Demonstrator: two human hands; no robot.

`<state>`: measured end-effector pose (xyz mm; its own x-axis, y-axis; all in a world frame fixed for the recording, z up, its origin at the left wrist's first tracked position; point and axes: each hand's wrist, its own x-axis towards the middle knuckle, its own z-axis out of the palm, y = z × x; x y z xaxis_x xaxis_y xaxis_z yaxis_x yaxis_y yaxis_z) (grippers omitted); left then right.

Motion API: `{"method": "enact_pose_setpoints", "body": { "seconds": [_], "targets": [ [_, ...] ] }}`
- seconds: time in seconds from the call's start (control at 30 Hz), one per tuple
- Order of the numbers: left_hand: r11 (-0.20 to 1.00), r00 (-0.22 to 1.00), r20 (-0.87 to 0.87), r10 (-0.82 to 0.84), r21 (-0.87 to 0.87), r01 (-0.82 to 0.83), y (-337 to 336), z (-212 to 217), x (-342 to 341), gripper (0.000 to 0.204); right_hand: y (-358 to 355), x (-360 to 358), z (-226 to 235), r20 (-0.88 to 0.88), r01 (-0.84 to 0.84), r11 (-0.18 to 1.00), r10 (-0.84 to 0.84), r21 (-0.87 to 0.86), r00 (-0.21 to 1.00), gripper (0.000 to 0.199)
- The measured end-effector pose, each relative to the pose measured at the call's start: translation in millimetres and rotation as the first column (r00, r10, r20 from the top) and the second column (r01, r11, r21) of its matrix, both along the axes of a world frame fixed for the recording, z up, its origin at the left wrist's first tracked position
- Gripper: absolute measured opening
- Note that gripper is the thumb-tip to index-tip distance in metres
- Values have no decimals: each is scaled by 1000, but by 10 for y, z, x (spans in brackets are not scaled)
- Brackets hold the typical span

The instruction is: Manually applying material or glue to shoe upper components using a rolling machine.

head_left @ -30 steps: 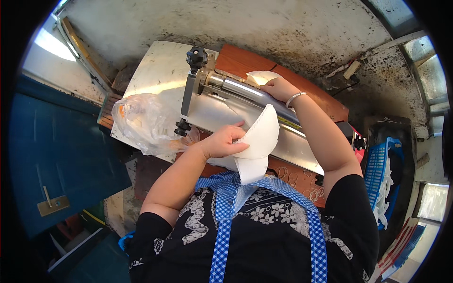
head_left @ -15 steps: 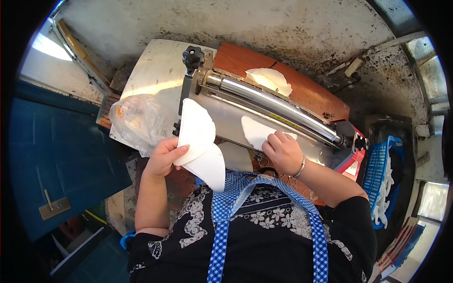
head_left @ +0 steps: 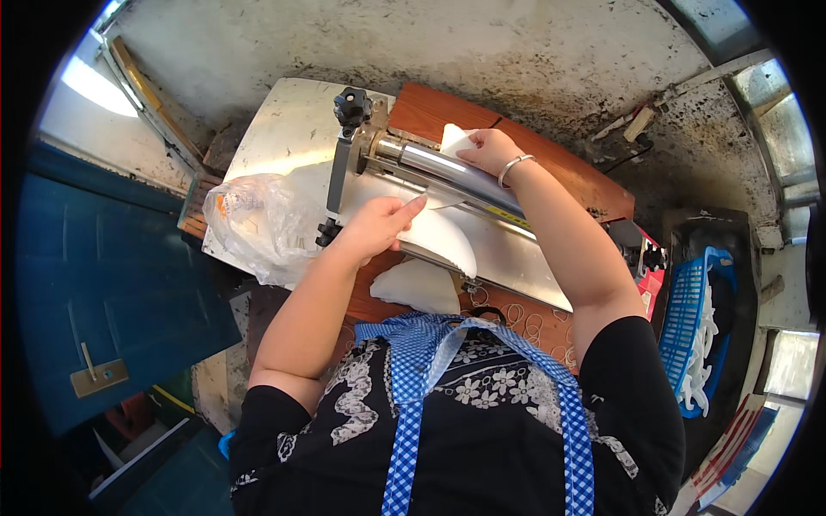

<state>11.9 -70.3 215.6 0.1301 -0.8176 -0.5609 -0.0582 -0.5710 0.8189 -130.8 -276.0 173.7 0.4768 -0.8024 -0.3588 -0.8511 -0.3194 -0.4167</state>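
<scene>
A machine with a long shiny metal roller (head_left: 441,166) lies across the bench in front of me. On its near side, my left hand (head_left: 383,228) pinches a white fan-shaped sheet (head_left: 443,239), thumb on top, its far edge close against the roller. My right hand (head_left: 492,153) reaches over the roller and holds a white piece (head_left: 453,138) by its edge on the far side; most of that piece is hidden. Below the left hand, another white rounded piece (head_left: 417,288) lies at the machine's near edge. What the white material is, I cannot tell.
Left of the machine sits a clear plastic bag (head_left: 258,225). Black knobs (head_left: 352,107) stand out at the machine's ends. A blue basket (head_left: 686,322) with white pieces is at the right, a blue door (head_left: 120,284) at the left. Thin rings (head_left: 525,322) lie near my apron.
My left hand has moved right, bringing a white sheet to the roller. My right hand has gone from the near side to the far side, onto a white piece there.
</scene>
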Motion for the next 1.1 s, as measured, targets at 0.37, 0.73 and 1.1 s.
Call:
{"method": "enact_pose_setpoints", "body": {
  "seconds": [0.37,0.73,1.1],
  "targets": [
    [883,929,-225,292,-308,-353,939,-310,440,12,1156,-1042,324,30,-539,480,765,-693,643,27],
    [891,938,280,204,-451,-59,-96,-455,-141,23,86,49,68,5,-112,994,112,10,994,35],
    [794,617,773,149,-466,391,794,-1604,-453,34,1315,-823,353,-118,-573,413,731,-708,672,19]
  ]
}}
